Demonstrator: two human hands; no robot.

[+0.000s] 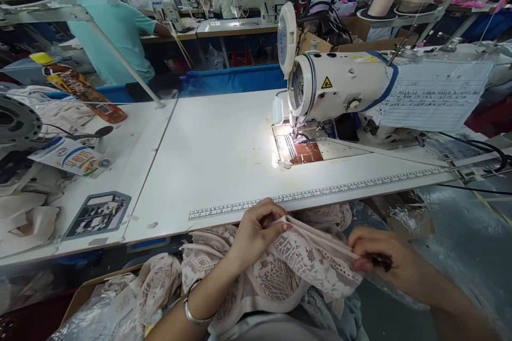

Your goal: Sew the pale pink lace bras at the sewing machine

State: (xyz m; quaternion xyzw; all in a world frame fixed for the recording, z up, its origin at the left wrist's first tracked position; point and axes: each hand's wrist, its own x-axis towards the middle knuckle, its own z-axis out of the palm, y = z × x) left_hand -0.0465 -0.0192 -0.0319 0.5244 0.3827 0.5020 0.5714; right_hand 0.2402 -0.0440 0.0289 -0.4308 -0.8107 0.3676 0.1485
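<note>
A pale pink lace bra (316, 258) is stretched between my two hands, in front of the table's near edge. My left hand (260, 229) pinches its top edge between thumb and fingers. At the other end of that edge, my right hand (384, 261) is closed on the fabric. Something small and dark shows inside the curled fingers of my right hand, too hidden to name. More of the lace hangs below and to the left over my lap, partly covered by my left forearm.
A white sewing machine (340, 85) with its lamp lit stands on the white table (216, 160). A printed ruler (320, 193) runs along the near edge. On the left are a tilted drink bottle (84, 88) and another machine. A box of lace pieces (158, 277) sits below.
</note>
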